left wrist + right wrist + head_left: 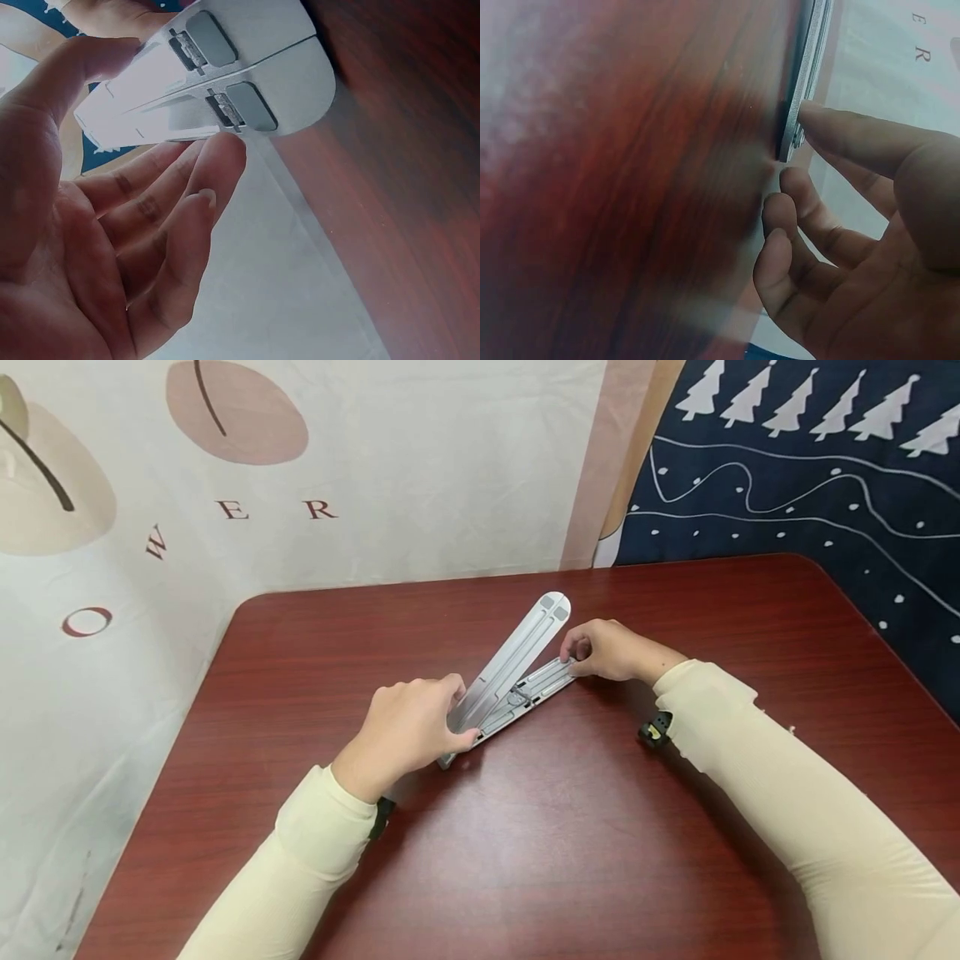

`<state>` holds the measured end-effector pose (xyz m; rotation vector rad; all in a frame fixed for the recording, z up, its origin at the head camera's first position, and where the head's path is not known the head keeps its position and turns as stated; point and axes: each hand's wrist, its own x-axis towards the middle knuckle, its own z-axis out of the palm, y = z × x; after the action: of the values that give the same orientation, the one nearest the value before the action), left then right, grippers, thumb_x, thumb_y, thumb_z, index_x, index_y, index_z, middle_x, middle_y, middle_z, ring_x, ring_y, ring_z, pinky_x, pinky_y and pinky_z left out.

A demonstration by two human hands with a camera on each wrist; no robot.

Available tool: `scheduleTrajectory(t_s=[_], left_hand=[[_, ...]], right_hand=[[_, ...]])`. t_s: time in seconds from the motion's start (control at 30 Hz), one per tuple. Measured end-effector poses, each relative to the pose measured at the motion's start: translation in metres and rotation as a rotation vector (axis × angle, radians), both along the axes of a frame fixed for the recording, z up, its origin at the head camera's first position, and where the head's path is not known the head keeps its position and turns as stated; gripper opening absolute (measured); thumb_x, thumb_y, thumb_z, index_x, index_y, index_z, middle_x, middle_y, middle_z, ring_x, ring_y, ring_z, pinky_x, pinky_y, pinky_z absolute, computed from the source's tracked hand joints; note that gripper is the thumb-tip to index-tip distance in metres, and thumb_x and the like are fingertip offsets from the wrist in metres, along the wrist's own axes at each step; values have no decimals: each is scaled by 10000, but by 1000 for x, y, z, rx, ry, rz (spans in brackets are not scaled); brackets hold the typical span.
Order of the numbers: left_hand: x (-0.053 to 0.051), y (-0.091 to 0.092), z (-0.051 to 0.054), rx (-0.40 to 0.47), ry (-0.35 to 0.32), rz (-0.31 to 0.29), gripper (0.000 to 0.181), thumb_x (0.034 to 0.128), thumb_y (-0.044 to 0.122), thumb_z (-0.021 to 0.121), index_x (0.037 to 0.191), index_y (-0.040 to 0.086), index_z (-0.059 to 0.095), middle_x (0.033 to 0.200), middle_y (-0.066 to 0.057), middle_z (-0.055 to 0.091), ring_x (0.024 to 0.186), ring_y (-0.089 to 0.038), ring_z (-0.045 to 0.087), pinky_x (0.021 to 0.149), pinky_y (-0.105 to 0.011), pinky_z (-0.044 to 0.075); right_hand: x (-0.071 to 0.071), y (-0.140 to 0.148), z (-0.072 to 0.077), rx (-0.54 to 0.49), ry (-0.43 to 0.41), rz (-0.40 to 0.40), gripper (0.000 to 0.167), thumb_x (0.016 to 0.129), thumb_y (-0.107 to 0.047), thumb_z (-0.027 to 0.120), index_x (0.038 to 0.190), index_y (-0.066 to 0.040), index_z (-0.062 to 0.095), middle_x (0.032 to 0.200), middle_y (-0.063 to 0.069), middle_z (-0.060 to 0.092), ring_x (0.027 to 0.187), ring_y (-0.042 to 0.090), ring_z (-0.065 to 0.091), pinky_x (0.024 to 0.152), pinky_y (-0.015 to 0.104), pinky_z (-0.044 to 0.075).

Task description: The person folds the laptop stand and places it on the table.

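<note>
A silver folding laptop stand [517,649] sits on the table, its upper arm raised at an angle from the lower bar [551,677]. Grey pads show on the raised arm's tip, and a small metal brace lies between the two parts. My left hand [408,727] grips the stand near its hinged end, thumb on one side and fingers on the other. In the left wrist view, that end of the stand [292,75] has two grey pads. My right hand [611,647] pinches the lower bar's far end; the right wrist view shows the thumb against the bar's edge [804,82].
The reddish-brown wooden table [570,860] has rounded back corners. Behind it hangs a pale printed cloth [420,468], with a dark blue cloth [795,485] bearing white trees at the right.
</note>
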<state>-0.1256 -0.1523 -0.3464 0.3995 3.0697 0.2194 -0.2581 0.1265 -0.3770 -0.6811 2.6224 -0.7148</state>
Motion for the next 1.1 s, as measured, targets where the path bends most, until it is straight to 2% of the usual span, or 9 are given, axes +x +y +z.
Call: scheduleTrajectory(t_s=[0.23, 0.4, 0.53, 0.63, 0.8, 1.1], left_hand=[[2, -1, 0, -15, 36, -26, 368, 766, 489, 774, 976, 219, 640, 689, 114, 599, 589, -187, 559, 504, -349, 409], [2, -3, -1, -15, 89, -75, 322, 757, 458, 791, 887, 207, 637, 613, 108, 537, 548, -140, 509, 469, -329, 374], [1, -3, -1, -24, 93, -115, 316, 757, 431, 798, 818, 194, 599, 578, 85, 483, 524, -138, 477, 459, -329, 350], [2, -4, -1, -36, 76, -137, 319, 748, 405, 815, 913, 200, 635, 634, 98, 522, 548, -136, 502, 474, -337, 378], [2, -5, 0, -51, 37, -162, 483, 738, 380, 841, 1149, 215, 648, 788, 120, 612, 631, -125, 574, 525, -360, 448], [-1, -9, 1, -27, 56, -200, 493, 741, 307, 826, 1188, 203, 648, 876, 95, 665, 608, -121, 565, 512, -336, 429]], right_hand=[[9, 3, 0, 4, 22, -1, 117, 855, -57, 738, 941, -126, 699, 897, 107, 649, 843, 242, 556, 742, 351, 437], [15, 9, -3, -17, 27, -15, 132, 848, -54, 745, 954, -117, 699, 898, 103, 657, 837, 234, 560, 730, 340, 445], [21, 12, -4, -24, 36, -20, 135, 838, -58, 756, 948, -114, 701, 866, 91, 650, 818, 225, 558, 716, 329, 436], [25, 14, -3, -17, 43, -20, 128, 840, -64, 761, 940, -113, 696, 835, 79, 633, 794, 213, 549, 696, 319, 425], [29, 17, -3, 0, 63, -11, 128, 840, -65, 767, 926, -113, 686, 803, 62, 625, 779, 206, 543, 686, 314, 418], [36, 21, -4, -7, 71, -2, 132, 803, -70, 794, 871, -122, 693, 805, 54, 627, 785, 202, 548, 695, 314, 437]])
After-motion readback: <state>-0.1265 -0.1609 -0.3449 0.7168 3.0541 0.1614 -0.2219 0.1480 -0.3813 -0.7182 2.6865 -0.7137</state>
